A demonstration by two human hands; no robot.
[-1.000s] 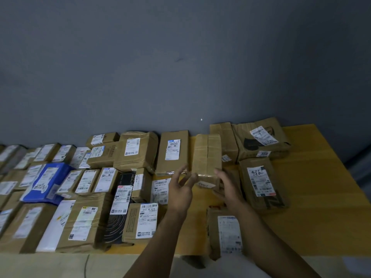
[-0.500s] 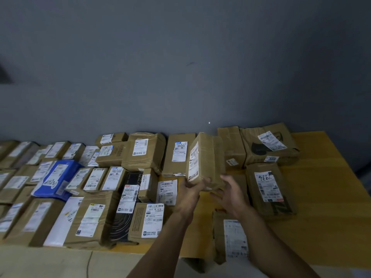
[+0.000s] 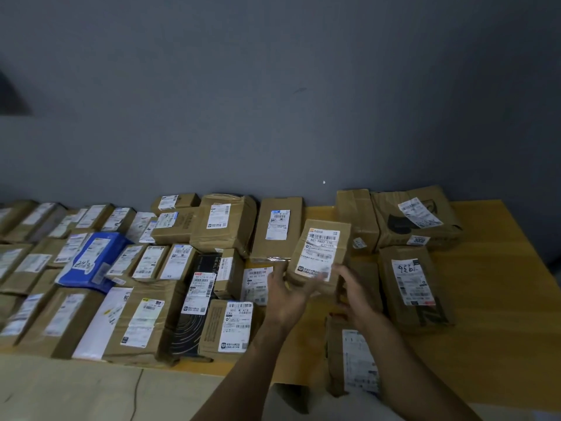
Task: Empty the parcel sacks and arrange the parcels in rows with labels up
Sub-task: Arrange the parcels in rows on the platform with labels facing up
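A small brown cardboard parcel (image 3: 321,253) with a white barcode label facing up is held above the yellow table (image 3: 498,305), tilted toward me. My left hand (image 3: 287,294) supports its near left corner from below. My right hand (image 3: 352,287) grips its near right edge. Rows of brown parcels with labels up cover the table's left and middle, among them a tall brown box (image 3: 277,229) just left of the held parcel. No parcel sack is in view.
A blue parcel (image 3: 94,258) and a black box (image 3: 194,302) lie among the rows. At the right are a crumpled brown bag parcel (image 3: 416,217), a parcel marked in pen (image 3: 413,287) and one at the front edge (image 3: 352,360). Grey wall behind.
The parcel has been turned over in my hands: a second ago its plain taped side showed, then it stood on edge, and now its label faces up.
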